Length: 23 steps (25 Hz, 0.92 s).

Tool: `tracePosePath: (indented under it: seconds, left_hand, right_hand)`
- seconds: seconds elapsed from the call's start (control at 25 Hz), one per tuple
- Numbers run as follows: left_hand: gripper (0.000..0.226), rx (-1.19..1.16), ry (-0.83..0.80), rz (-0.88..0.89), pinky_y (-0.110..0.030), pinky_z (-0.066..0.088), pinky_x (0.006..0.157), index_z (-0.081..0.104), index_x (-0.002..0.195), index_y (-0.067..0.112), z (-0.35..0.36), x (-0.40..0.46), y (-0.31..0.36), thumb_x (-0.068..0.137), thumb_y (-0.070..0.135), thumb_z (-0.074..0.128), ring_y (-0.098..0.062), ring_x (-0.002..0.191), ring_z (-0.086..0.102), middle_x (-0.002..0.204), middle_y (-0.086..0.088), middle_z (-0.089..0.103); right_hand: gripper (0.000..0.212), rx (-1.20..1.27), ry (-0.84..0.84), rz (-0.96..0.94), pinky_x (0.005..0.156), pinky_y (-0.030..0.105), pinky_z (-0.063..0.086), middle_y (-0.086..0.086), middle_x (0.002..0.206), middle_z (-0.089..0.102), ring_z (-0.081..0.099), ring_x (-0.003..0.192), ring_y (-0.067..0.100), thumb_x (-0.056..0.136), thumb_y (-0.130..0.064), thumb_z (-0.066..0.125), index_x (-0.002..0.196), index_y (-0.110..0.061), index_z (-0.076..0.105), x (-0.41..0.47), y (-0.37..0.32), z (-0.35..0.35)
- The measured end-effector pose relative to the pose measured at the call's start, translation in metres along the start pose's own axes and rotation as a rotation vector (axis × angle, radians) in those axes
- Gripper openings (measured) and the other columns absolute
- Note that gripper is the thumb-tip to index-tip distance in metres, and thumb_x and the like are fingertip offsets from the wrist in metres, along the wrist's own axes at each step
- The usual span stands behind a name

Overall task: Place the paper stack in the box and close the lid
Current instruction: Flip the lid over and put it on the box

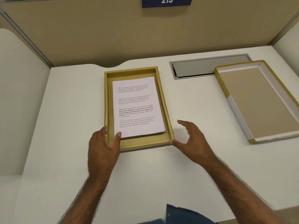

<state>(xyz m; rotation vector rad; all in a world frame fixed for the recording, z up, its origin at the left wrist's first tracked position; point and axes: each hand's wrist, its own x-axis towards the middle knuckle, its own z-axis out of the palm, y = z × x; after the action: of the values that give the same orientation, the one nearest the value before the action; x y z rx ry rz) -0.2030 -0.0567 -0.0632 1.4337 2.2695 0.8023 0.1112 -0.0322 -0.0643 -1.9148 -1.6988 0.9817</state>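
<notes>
The paper stack [137, 107] lies in the open box [131, 73] on the worktop [64, 110]; the lid [258, 102] sits apart on the right. The left hand [103, 146] is relaxed, thumb on the paper; the right hand [192, 143] is loose, holding nothing

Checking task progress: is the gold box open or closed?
Open. The gold box shows the paper stack inside; its lid lies inside-up on the desk to its right.

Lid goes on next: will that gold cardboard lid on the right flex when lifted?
Probably light and fairly stiff: the shallow gold cardboard lid has raised walls all round. Lying inside-up, it needs flipping; held at one end, its long flat panel may flex.
</notes>
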Motion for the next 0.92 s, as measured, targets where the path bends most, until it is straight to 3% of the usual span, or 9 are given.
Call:
tracePosePath:
  seconds: [0.12,0.32,0.56,0.76,0.92]
  left_hand:
    - [0.055,-0.121,-0.012,0.095,-0.032,0.063,0.078,0.058,0.138,0.024,0.026,-0.008,0.049,0.093,0.052,0.072,-0.017,0.108,0.067,0.128,0.001,0.067]
    - [0.045,-0.279,-0.128,0.198,-0.028,0.060,0.080,0.065,0.132,0.022,0.097,-0.033,0.147,0.096,0.048,0.070,-0.013,0.102,0.066,0.117,0.005,0.069]
    - [0.052,-0.239,-0.358,0.247,-0.040,0.059,0.092,0.066,0.133,0.022,0.197,-0.058,0.238,0.096,0.058,0.064,-0.013,0.112,0.065,0.118,0.008,0.069]
    - [0.056,-0.189,-0.487,0.236,-0.037,0.055,0.099,0.066,0.133,0.023,0.255,-0.076,0.280,0.094,0.062,0.063,-0.012,0.115,0.064,0.120,0.009,0.069]
    - [0.056,-0.155,-0.536,0.255,-0.035,0.052,0.104,0.066,0.134,0.019,0.270,-0.077,0.285,0.097,0.060,0.061,-0.015,0.118,0.063,0.124,0.005,0.070]
  right_hand:
    - [0.069,-0.034,0.256,0.031,0.115,0.028,0.035,-0.003,0.151,0.059,0.050,0.142,0.018,0.089,-0.046,0.085,0.149,-0.022,0.059,0.006,0.028,-0.045]
    - [0.060,-0.142,0.488,0.157,0.115,0.038,0.040,0.008,0.145,0.066,0.054,0.140,0.034,0.091,-0.042,0.084,0.140,-0.014,0.065,0.026,0.098,-0.133]
    - [0.083,-0.315,0.289,0.274,0.121,0.044,0.038,0.011,0.157,0.057,0.046,0.148,0.033,0.089,-0.059,0.079,0.152,-0.011,0.057,0.049,0.167,-0.180]
    - [0.048,-0.386,0.216,0.192,0.120,0.046,0.043,0.011,0.151,0.064,0.055,0.142,0.032,0.101,-0.039,0.070,0.139,-0.009,0.070,0.057,0.188,-0.172]
    - [0.037,-0.394,0.284,0.160,0.118,0.046,0.046,0.017,0.144,0.070,0.065,0.134,0.035,0.107,-0.021,0.062,0.137,-0.001,0.071,0.055,0.188,-0.169]
